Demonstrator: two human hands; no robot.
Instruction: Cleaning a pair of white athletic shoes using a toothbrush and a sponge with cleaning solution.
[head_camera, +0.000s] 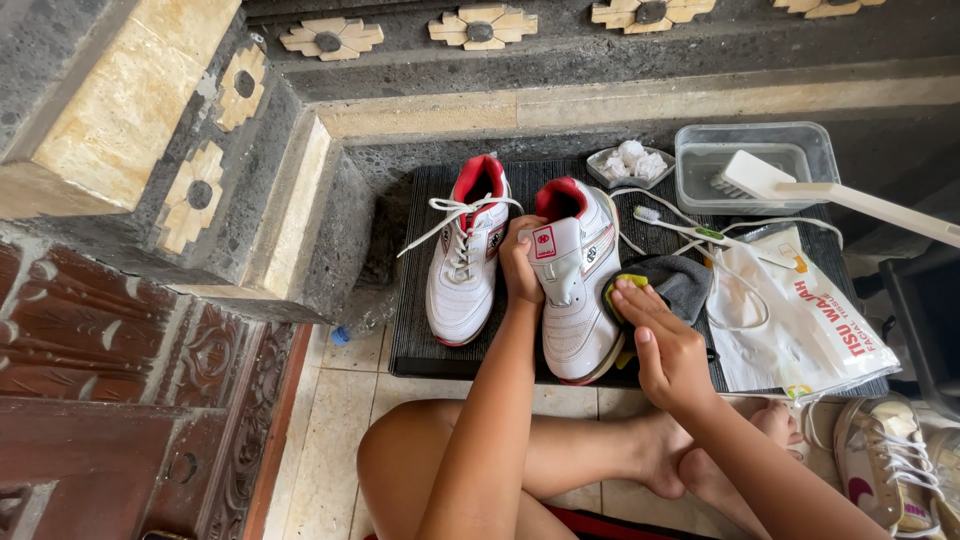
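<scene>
Two white sneakers with red linings stand on a dark ribbed mat (420, 340). My left hand (520, 262) grips the tongue and left side of the unlaced right sneaker (575, 300). My right hand (665, 345) presses a yellow-green sponge (628, 288) against that shoe's right side, beside a grey cloth (680, 282). The left sneaker (465, 260) still has its white laces and stands untouched.
A clear plastic tub (700, 170) with a white long-handled brush (800, 188) sits at the mat's back right. Nearby are a small dish of white wads (630, 162), a toothbrush (690, 228), loose laces and a white plastic packet (800, 320). A stone wall rises behind. Another shoe (885, 460) lies at right.
</scene>
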